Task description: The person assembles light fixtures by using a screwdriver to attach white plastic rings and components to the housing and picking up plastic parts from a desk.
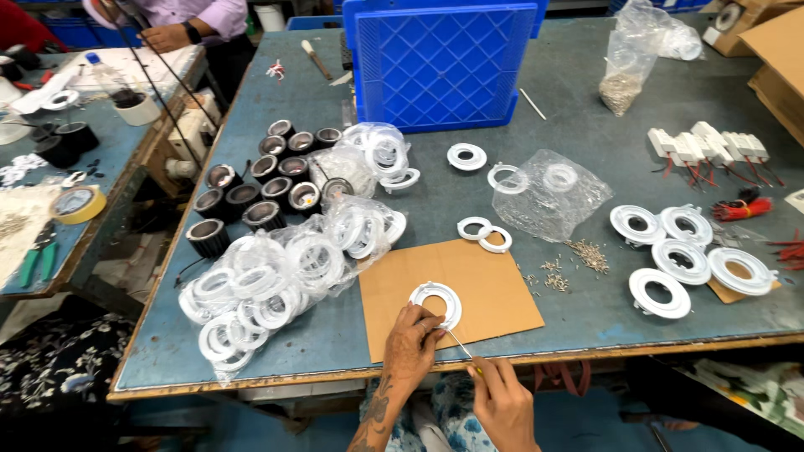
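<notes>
White ring fitting (436, 303) lies flat on a brown cardboard sheet (469, 293) at the near edge of the bench (578, 125). The left hand (412, 345) rests on the cardboard with its fingertips on the near rim of the ring; its grip is pressed onto the ring, steadying it. The right hand (502, 402) sits just below the bench edge, its grip pinching a thin screwdriver (461, 345) whose metal shaft angles up toward the ring, tip close to the left fingertips.

Two loose white rings (485, 233) lie touching each other just beyond the far edge of the cardboard. Small screws (586, 255) are scattered on the bench to the right of the cardboard. Further right, five white round assemblies (685, 251) are grouped close together. To the left of the cardboard, clear bags of white rings (268, 285) are heaped, and beyond them stand black cylindrical housings (268, 180) in a cluster. A clear bag (548, 194) holding a few rings lies behind the cardboard. A blue plastic crate (440, 63) stands at the far side of the bench. White driver boxes with red wires (708, 149) lie at the far right.

Another person's hand (167, 37) shows at a neighbouring table, top left.
</notes>
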